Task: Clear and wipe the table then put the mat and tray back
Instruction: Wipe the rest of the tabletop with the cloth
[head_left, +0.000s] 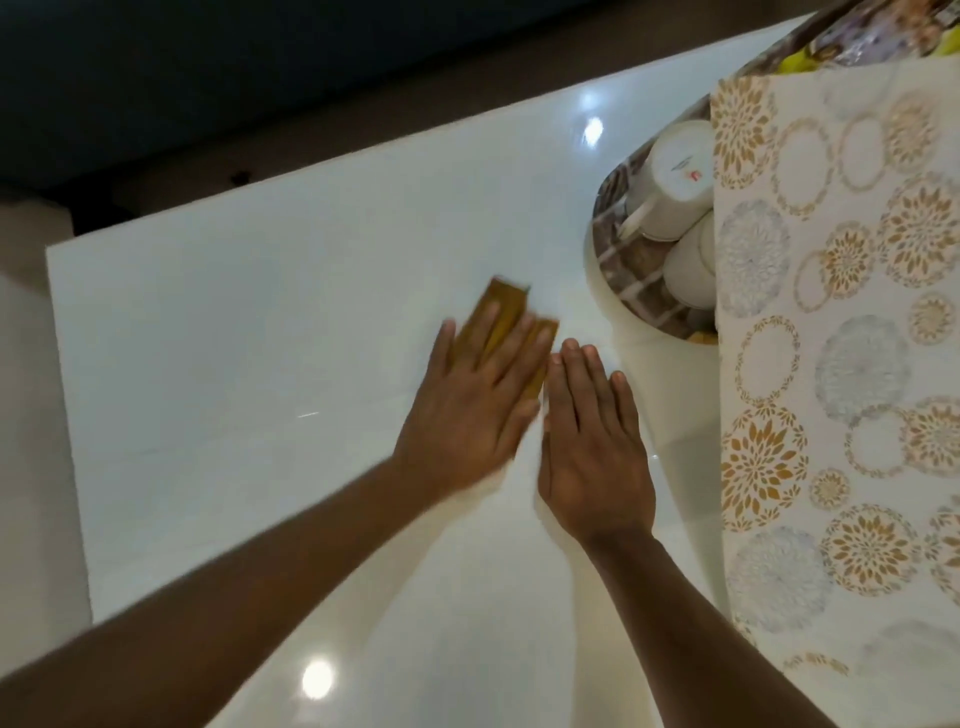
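Note:
A glossy white table (249, 322) fills the view. My left hand (472, 400) lies flat, fingers spread, pressing a folded yellow-brown cloth (501, 317) onto the table's middle; the hand and cloth are motion-blurred. My right hand (592, 452) rests flat on the bare table just right of the left hand, holding nothing. A floral mat (841, 364) with gold and grey circles is folded back over the right side. Beyond it a round tray (618, 254) with a brick-pattern base holds white cups (675, 176), partly hidden by the mat.
The table's far and left edges drop to a dark floor (208, 78) and a pale surface (31, 415) at the left. Ceiling lights glare on the tabletop near the front and far right. Yellow items (795, 62) show above the mat.

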